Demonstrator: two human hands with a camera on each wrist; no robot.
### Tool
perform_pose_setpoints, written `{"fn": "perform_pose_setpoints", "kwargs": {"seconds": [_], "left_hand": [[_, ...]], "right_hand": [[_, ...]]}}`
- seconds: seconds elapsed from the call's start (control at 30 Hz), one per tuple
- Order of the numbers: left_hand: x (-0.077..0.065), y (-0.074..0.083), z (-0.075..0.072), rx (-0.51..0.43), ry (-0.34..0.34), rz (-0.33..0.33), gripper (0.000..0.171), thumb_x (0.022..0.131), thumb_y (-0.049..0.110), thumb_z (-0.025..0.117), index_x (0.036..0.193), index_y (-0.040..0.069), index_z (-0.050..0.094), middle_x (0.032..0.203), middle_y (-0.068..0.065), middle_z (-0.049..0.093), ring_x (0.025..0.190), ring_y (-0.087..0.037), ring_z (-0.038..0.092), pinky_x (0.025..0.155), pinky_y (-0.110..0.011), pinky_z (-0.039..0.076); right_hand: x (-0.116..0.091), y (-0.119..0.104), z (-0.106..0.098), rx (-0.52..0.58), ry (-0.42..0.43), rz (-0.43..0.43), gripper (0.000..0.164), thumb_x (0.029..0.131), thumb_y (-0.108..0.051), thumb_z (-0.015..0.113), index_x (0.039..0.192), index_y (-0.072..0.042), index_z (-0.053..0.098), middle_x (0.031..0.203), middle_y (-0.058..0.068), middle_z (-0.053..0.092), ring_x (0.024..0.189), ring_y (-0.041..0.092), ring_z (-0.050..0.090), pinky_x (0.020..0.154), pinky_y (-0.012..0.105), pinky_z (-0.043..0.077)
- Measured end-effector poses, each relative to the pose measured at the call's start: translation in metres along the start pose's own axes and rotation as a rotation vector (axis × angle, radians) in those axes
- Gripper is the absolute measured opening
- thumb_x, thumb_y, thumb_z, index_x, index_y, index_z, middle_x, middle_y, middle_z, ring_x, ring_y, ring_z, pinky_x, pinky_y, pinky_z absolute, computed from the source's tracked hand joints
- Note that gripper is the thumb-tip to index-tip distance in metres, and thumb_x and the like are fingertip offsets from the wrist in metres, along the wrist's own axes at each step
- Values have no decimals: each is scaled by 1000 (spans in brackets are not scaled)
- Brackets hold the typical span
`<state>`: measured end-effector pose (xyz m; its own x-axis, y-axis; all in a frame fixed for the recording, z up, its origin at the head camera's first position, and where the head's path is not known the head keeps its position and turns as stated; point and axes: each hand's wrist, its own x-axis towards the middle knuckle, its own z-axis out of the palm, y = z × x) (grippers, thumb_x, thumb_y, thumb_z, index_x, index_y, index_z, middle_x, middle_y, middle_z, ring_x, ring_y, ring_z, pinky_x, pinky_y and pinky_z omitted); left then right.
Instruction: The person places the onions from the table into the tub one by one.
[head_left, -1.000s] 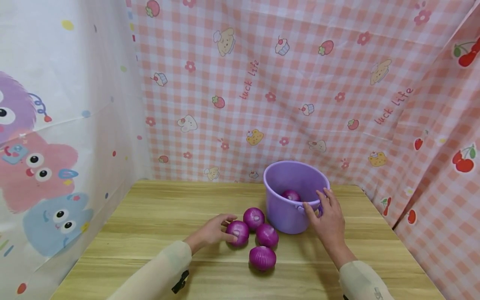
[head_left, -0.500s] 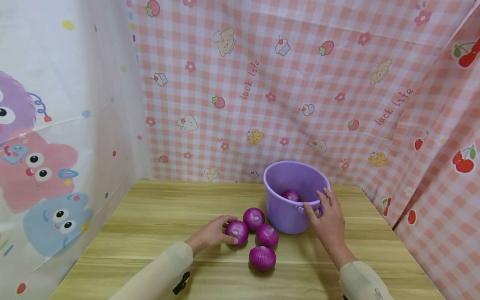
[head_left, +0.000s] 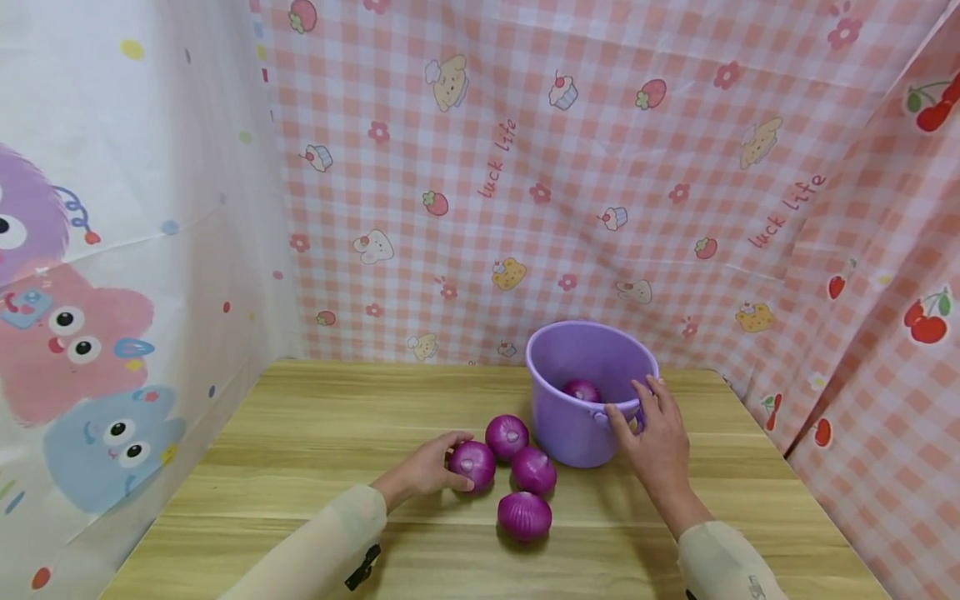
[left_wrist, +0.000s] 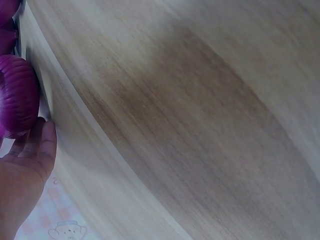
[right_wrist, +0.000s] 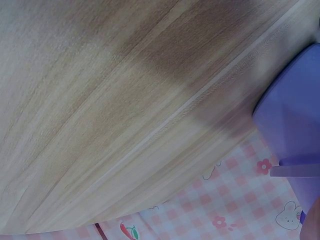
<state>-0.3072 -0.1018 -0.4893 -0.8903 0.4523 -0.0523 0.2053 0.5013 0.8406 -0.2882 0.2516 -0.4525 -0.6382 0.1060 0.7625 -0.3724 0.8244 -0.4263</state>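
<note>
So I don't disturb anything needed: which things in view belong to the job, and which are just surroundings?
Job:
left hand
its gripped onion
three other tabletop onions
purple bucket
inside onion
right hand

Surroundings:
wooden table
checked cloth
cartoon-print cloth

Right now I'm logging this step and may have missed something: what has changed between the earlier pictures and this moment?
On the left hand, the thumb has shifted slightly toward the person along the leftmost onion. That onion, the other onions, the bucket and the right hand on its rim look unmoved.
</note>
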Motion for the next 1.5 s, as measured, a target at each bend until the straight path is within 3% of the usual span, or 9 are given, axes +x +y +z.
{"fn": "perform_pose_setpoints", "kwargs": {"seconds": [0.17,0.47,0.97,1.5], "left_hand": [[1,-2,1,-16,6,-15,77,77,10,84,144,3,46,132,-19,54,117,-37,55,97,-50,49],[4,-2,3,-40,-9,15,71,78,8,83,140,1,49,127,-16,55,113,-34,57,94,-47,52],[1,0,4,-17,-10,31,67,79,8,83,138,2,52,123,-15,57,108,-32,59,91,-47,53],[1,5,-8,-20,19,6,70,80,15,83,141,5,50,125,-14,57,110,-31,57,92,-47,52]], "right_hand": [[0,1,1,-3,6,-6,57,84,-29,74,128,4,60,138,26,50,134,45,41,103,61,37],[0,0,0,-5,8,-6,56,84,-29,74,127,5,60,138,26,51,133,46,41,102,62,38],[0,1,1,0,4,-5,56,84,-28,75,127,4,61,138,26,50,134,44,41,103,61,37],[0,2,2,-5,9,-6,56,84,-28,76,128,4,60,138,26,51,134,45,41,102,62,39]]}}
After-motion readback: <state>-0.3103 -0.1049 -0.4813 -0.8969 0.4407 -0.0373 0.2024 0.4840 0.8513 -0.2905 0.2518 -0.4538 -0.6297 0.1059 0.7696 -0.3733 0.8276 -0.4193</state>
